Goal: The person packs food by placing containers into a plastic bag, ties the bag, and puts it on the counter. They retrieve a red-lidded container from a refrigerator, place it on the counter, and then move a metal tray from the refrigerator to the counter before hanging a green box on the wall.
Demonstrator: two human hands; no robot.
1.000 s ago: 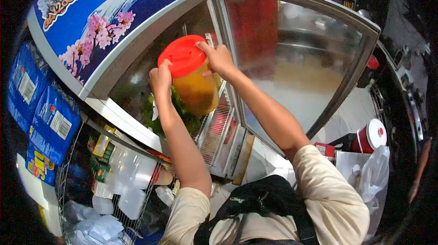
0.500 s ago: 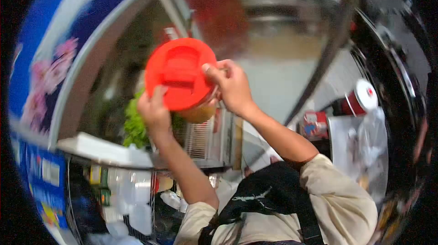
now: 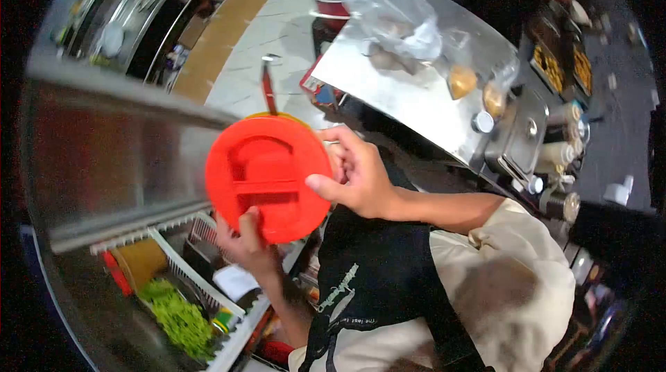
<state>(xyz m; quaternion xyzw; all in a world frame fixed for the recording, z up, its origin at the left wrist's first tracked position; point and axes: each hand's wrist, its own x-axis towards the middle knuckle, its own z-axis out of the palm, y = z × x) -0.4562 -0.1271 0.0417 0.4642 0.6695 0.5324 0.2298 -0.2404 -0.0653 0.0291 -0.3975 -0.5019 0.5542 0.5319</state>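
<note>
While lettuce point(image 3: 177, 322) lies low at left, I see open floor point(image 3: 243, 60) beyond, my left grip point(image 3: 244, 241) pinching the lower rim of the red-lidded container point(image 3: 277, 174) in mid-air, my right grip point(image 3: 357, 174) pinching its right rim, and the metal surface point(image 3: 416, 105), its edge apart from both.

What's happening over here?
A person is holding up a round container with a flat red plastic lid. The left hand is at its lower edge, fingers reaching onto the lid, and the right hand grips the other side, thumb on the rim. The container's body is mostly hidden. Bright green leafy vegetables lie at the lower left, and clear plastic bags sit on a shiny silver metal table at the upper right.
</note>
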